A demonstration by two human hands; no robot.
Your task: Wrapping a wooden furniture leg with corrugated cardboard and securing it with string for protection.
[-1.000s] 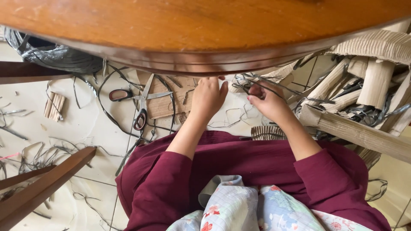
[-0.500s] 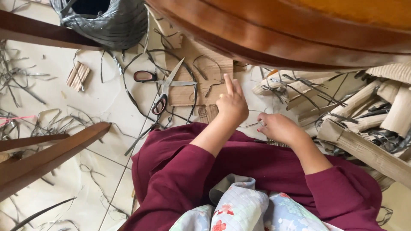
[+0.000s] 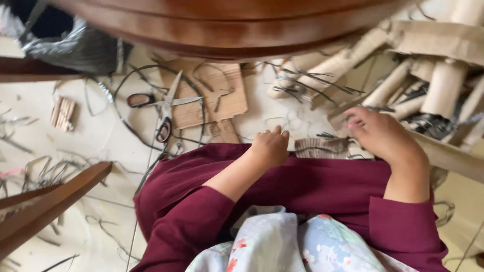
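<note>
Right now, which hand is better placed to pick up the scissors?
Left. The left hand rests at the lap edge, nearer the scissors lying open on the floor. The right hand is far across, by the cardboard rolls.

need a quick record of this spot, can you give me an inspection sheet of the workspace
surface: pale floor, littered with offcuts
job's things: small ribbed cardboard piece at the edge of the maroon-clad lap, between the two hands; flat brown corrugated cardboard sheet on the floor
clutter: red-handled metal scissors lying open beside the sheet; thin dark strips; rolled cardboard tubes piled at right; small slatted cardboard scrap
grippers: left hand resting on the lap with fingers curled, holding nothing visible; right hand reaching into the strips by the tubes, grip not clear
cables: nothing seen
surroundings: round wooden table edge overhead; black plastic bag; wooden chair rail
</note>
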